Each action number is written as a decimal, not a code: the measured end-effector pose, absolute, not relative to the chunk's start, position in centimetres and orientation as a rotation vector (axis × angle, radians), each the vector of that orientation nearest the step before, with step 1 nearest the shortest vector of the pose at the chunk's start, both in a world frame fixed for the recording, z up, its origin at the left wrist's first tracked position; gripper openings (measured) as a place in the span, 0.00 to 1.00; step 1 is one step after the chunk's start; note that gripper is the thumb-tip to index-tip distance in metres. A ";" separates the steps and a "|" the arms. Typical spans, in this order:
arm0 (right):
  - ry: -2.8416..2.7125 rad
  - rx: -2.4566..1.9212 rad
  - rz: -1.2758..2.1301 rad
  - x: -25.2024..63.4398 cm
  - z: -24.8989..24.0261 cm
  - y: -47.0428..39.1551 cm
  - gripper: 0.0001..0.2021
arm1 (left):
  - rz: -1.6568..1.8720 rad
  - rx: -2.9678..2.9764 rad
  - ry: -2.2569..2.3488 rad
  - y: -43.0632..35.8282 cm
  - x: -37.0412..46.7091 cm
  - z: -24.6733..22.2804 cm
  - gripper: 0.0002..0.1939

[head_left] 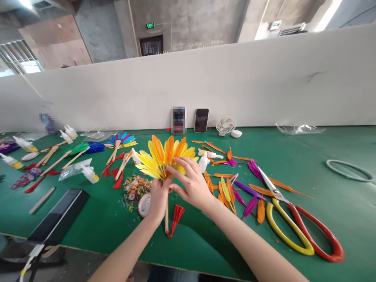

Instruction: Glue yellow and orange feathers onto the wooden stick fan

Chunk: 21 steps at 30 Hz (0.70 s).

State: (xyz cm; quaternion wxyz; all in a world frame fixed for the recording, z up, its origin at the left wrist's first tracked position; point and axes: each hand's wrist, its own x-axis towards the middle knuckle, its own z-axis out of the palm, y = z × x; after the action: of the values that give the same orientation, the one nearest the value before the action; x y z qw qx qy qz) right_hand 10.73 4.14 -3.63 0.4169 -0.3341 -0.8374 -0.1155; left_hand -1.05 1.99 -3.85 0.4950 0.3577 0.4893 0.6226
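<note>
A feather fan point(167, 152) with yellow and orange feathers stands upright at the middle of the table. My left hand point(158, 199) is closed around the base of the feathers, at the top of its wooden handle. From that handle hangs a red tassel point(178, 215). Over the fan's right side lies my right hand point(190, 178), its fingers stretched out and touching the feathers, the thumb apart from them. Behind the left wrist, a small white dish point(143, 204) is partly hidden. Loose orange feathers point(223, 192) and purple feathers point(250, 206) lie right of my right hand.
Large scissors point(289, 223) with yellow and red handles lie at the right on the green table point(337, 207). Colourful small bits point(135, 188) are heaped left of the fan. Glue bottles point(89, 173), other feather fans point(79, 150), a phone point(201, 120) and a small fan point(226, 125) stand or lie around.
</note>
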 end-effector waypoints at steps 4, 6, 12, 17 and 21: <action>-2.055 -0.847 -0.262 10.7 -3.6 4.0 0.20 | 1.501 0.890 1.176 2.0 -1.1 -3.9 0.09; -2.060 -0.843 -0.266 10.6 -3.6 4.0 0.19 | 1.500 0.891 1.180 2.0 -1.1 -3.8 0.09; -1.978 -0.787 -0.268 10.3 -3.4 3.8 0.15 | 1.516 0.923 1.151 1.9 -0.9 -3.6 0.10; -1.704 -0.891 -0.190 10.2 -3.2 3.3 0.04 | 1.566 0.934 1.199 2.3 -1.2 -3.7 0.12; -1.724 -1.065 0.086 9.6 -4.1 2.2 0.04 | 1.657 0.832 1.211 2.5 -1.3 -3.5 0.09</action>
State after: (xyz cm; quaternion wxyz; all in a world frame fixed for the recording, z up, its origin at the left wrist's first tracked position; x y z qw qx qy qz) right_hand 9.55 2.24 -4.09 0.5284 -0.4459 -0.7216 0.0362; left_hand -1.29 2.52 -3.46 0.4469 0.3360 0.4891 0.6694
